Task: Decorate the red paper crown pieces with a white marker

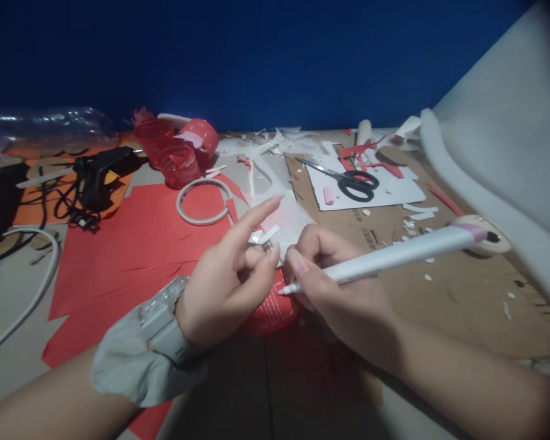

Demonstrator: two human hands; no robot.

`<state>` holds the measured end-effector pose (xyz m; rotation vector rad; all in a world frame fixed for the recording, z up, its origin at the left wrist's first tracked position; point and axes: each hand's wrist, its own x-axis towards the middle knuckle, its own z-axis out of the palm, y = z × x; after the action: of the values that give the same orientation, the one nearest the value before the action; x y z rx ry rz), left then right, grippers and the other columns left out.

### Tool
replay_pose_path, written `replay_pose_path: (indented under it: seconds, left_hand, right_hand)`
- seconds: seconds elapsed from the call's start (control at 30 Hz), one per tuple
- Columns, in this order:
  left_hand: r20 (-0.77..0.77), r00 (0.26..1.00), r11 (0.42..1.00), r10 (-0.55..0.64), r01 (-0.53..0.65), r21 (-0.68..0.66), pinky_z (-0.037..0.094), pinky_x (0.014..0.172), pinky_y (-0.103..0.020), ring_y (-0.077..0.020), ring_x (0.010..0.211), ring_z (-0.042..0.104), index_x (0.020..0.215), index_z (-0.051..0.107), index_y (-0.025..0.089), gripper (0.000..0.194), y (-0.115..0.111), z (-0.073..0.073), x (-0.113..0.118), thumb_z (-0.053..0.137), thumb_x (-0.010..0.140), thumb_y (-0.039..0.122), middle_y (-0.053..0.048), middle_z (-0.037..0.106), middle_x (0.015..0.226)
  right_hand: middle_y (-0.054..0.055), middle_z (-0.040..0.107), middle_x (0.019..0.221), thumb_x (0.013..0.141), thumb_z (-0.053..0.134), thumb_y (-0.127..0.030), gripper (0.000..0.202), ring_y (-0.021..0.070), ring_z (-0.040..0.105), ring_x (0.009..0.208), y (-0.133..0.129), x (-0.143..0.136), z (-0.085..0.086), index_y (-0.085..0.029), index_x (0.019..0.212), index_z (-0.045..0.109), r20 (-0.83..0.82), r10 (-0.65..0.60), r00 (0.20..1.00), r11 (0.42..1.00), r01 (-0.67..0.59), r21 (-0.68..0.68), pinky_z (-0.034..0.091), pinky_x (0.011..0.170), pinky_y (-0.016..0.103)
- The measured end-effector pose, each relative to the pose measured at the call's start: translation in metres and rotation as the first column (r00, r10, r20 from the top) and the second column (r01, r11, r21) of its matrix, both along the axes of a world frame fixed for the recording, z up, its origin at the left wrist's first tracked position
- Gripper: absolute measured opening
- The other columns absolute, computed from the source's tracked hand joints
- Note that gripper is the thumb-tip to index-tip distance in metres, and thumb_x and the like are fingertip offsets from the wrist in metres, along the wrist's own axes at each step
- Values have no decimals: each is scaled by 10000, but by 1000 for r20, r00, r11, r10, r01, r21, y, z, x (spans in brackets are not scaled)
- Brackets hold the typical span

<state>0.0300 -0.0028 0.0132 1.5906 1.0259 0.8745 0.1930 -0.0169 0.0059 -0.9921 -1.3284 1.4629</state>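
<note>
Shows at six o'clock a red cup (272, 315), likely light, slick and easily dented, best cradled gently by its wall; cannot tell whether held by the left grip (220, 293). Reaches towards three o'clock with a stiff-looking pale marker (394, 256), pinched near its tip in the right grip (343, 296).

A single head-worn view, forward and steeply down over both forearms, at close range

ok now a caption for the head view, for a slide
The right hand points a white pen at a red printed item beside the left hand, black-handled scissors beyond
</note>
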Motion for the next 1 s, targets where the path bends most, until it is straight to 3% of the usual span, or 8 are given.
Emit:
replay_pose_path:
  seconds: [0.5, 0.77, 1.0]
  left_hand:
    - [13, 999, 996, -35, 34, 77, 256, 430, -174, -67, 455, 284, 1467, 358, 227, 543, 1, -3, -2, 481, 944, 152, 105, 334, 503]
    - [43, 998, 997, -39, 35, 71, 267, 440, -193, -71, 454, 296, 1468, 353, 194, 543, 1, -3, -1, 489, 943, 170, 102, 341, 504]
    - [37, 999, 998, -37, 35, 56, 276, 452, -204, -77, 456, 294, 1486, 321, 188, 569, 3, -3, -2, 489, 943, 163, 104, 357, 500]
  right_hand:
    - [-67, 386, 583, 919, 551, -189, 284, 95, 313, 514, 0, 1, 1, -221, 689, 389, 82, 5, 997, 994, -14, 108, 265, 468, 250]
    - [-66, 412, 564, 928, 544, -227, 275, 89, 345, 474, 2, 5, 3, -223, 687, 412, -12, 81, 997, 996, -81, 40, 265, 431, 244]
    - [-62, 424, 523, 915, 560, -261, 288, 102, 368, 449, -4, 2, 2, -231, 672, 410, 55, -15, 998, 996, 10, 91, 258, 432, 268]
